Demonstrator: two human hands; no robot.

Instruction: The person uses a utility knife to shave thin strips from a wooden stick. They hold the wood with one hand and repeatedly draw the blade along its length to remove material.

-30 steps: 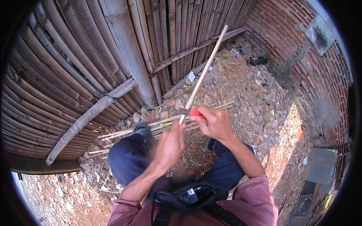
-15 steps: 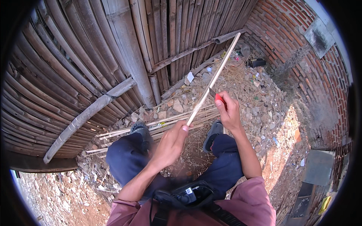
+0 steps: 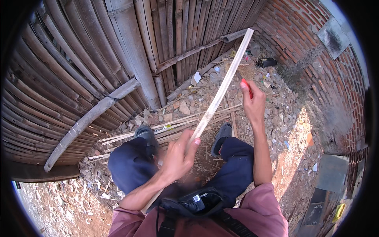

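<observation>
Left hand [image 3: 177, 160] clasped round pale strip [image 3: 218, 96], right hand [image 3: 254, 103] gripping red knife [image 3: 248, 88] near strip.

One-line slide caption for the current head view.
Left hand grips a pale strip while the right hand holds a red-handled knife beside it, above more strips on rubble.

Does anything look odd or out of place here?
Yes: a black box and a white scrap lie amid the rubble like stray litter. The strip in the left hand shows no obvious break.
</observation>
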